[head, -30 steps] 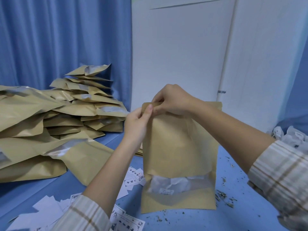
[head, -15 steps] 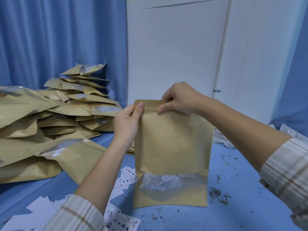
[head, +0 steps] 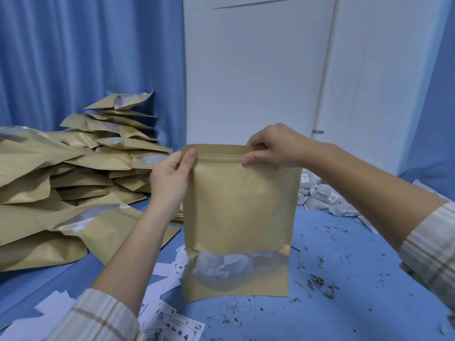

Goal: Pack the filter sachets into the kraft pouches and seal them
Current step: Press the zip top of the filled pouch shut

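I see a blue table carrying a heap of kraft pouches along its left side. White printed paper slips lie scattered at the near edge, dried herb crumbs speckle the right half, and filter sachets pile toward the far right corner.

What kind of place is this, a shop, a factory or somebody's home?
Probably a room at home used as a small packing workshop. A big heap of kraft pouches lies on a blue-covered table, loose filter sachets wait at the right, and blue curtains and a white door stand behind.
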Demonstrator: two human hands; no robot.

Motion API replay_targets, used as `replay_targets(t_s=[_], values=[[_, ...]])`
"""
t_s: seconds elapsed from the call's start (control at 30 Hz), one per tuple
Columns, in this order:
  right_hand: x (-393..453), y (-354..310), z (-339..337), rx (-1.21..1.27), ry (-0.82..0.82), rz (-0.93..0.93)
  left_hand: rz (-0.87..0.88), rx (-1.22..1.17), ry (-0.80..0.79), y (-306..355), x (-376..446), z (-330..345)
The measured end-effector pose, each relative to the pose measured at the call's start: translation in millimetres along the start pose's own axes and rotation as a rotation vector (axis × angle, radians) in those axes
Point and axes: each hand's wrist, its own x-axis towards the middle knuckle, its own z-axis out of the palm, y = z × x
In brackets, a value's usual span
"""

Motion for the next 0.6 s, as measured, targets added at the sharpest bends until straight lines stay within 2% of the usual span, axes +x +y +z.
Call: replay_targets(t_s=[0.2, 0.6], values=[[-6, 8, -1, 0.0, 0.029, 0.01, -0.056, -0.067, 0.02, -1, 3, -7], [-21, 31, -1, 0.055, 0.14, 0.077, -0.094, -0.048, 0.021, -4, 9, -18]])
